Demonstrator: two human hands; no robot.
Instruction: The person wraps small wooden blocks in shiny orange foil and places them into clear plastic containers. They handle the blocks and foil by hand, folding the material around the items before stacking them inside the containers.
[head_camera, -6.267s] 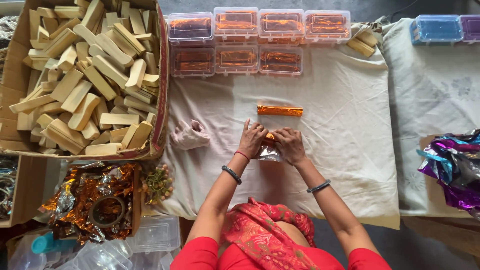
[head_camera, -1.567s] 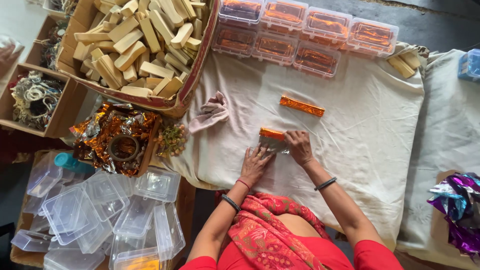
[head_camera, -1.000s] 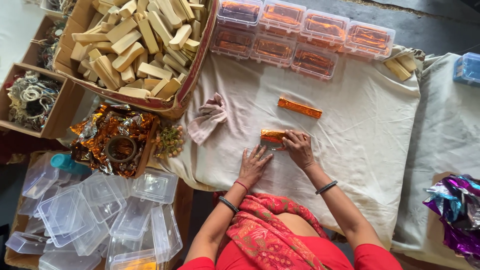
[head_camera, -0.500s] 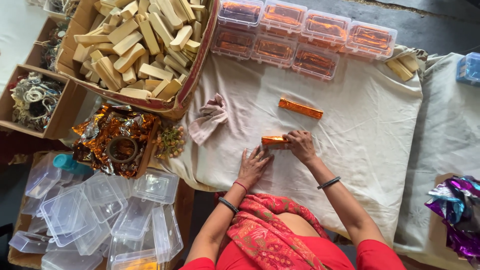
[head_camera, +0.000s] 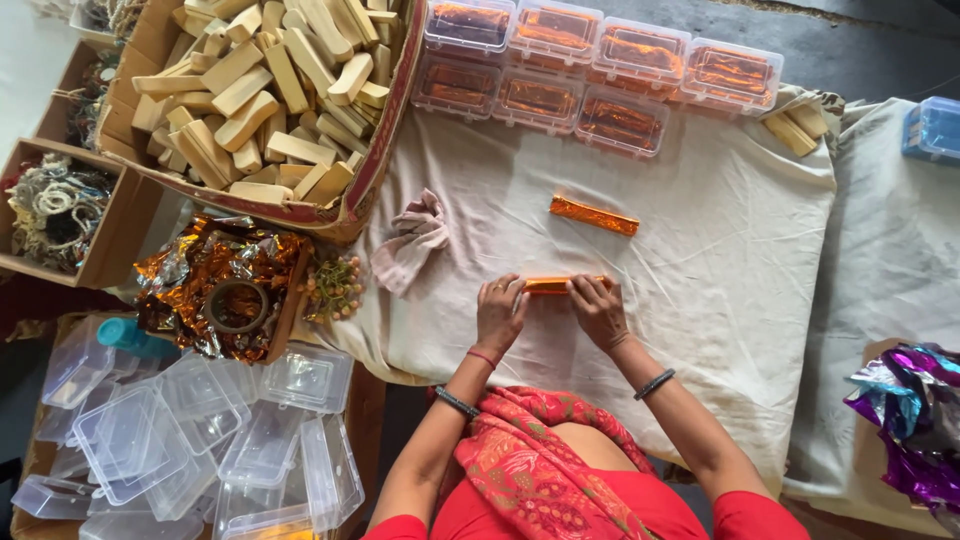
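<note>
An orange foil-wrapped stick (head_camera: 553, 285) lies on the cloth-covered worktop (head_camera: 700, 300), pinched at its ends by the fingers of the left hand (head_camera: 500, 312) and right hand (head_camera: 598, 308). The foil is best smoothed tight, with even pressure kept at both ends.

Each hand (head_camera: 500, 315) hides the orange stick's (head_camera: 553, 285) ends (partly).

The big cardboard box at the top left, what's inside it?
The cardboard box is heaped with pale wooden blocks, oblong and piled loosely in all directions. Its bottom and any lower layers are covered by the top blocks, so nothing more can be seen.
</note>
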